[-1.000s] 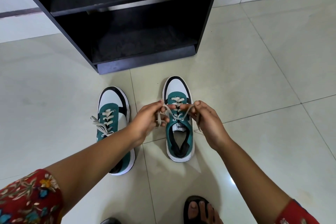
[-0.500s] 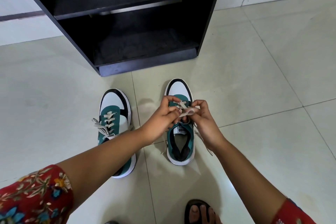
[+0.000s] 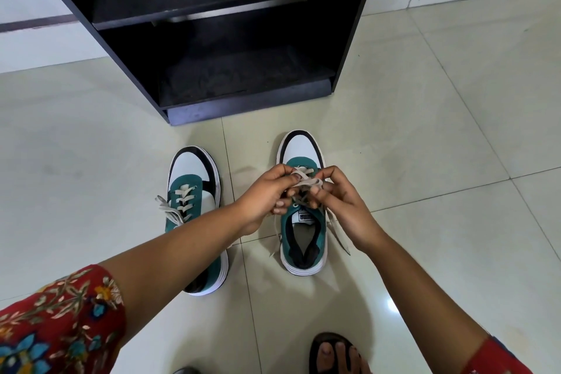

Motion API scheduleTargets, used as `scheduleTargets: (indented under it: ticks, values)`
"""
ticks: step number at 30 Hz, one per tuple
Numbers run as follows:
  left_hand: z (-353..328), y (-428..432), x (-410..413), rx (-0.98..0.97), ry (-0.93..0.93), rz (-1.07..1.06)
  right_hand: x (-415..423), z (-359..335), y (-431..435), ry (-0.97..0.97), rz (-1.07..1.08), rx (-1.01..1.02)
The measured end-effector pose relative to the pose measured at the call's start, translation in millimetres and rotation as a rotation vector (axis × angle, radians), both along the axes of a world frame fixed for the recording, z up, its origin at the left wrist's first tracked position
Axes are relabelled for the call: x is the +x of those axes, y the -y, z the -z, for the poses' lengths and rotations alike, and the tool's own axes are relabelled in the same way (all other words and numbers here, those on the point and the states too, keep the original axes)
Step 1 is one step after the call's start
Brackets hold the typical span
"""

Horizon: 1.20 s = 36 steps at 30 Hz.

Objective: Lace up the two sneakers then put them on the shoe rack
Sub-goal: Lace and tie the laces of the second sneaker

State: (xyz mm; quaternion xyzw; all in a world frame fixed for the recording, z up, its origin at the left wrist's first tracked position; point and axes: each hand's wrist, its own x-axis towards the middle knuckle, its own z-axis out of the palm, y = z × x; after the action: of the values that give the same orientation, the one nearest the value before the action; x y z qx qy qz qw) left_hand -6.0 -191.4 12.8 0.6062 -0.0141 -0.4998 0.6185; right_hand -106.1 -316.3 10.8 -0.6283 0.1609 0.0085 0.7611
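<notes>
I have both hands over the sneaker on my right [image 3: 303,222], which sits on the floor tiles [image 3: 425,161] just in front of the shoe rack [image 3: 243,106], toe pointing toward it. My left hand [image 3: 267,194] and right hand [image 3: 340,200] meet above its tongue, and the fingers of both are closed on its lace [image 3: 305,182], pinching a flattened fold of it between them; two loose ends trail down on either side of the shoe to the floor. By my reckoning I am part way through tying this one: the lace is threaded through the eyelets, but no finished bow shows yet. The other sneaker [image 3: 194,191] stands beside it to my left, partly under my forearm, with its lace crossed up the front and what looks like a knot lying off to its outer side, so I judge that one done. What is left is to finish this knot and then lift both shoes onto the rack. The rack's two shelves in view hold no shoes; the lower shelf looks dusty, and a small scrap I cannot identify lies at the back of the upper one.
</notes>
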Motion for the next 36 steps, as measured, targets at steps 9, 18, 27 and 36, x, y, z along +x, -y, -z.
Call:
scheduleTargets:
  ticks: [9,18,27,36]
  values:
    - [-4.6,-16.8,4.8,0.235,1.465,0.485,14.0,3.5,1.2,-0.250,0.177,0.081]
    - [-13.5,-4.3,8.0,0.292,1.458,0.566,17.3,7.0,8.7,-0.273,0.136,0.292]
    - [-15.9,3.1,11.3,0.267,-0.145,0.033,-0.3,8.6,-8.3,-0.095,0.137,-0.116]
    - [-8.1,-8.6,6.4,0.280,0.021,-0.073,-6.9,11.3,3.4,-0.093,0.239,-0.326]
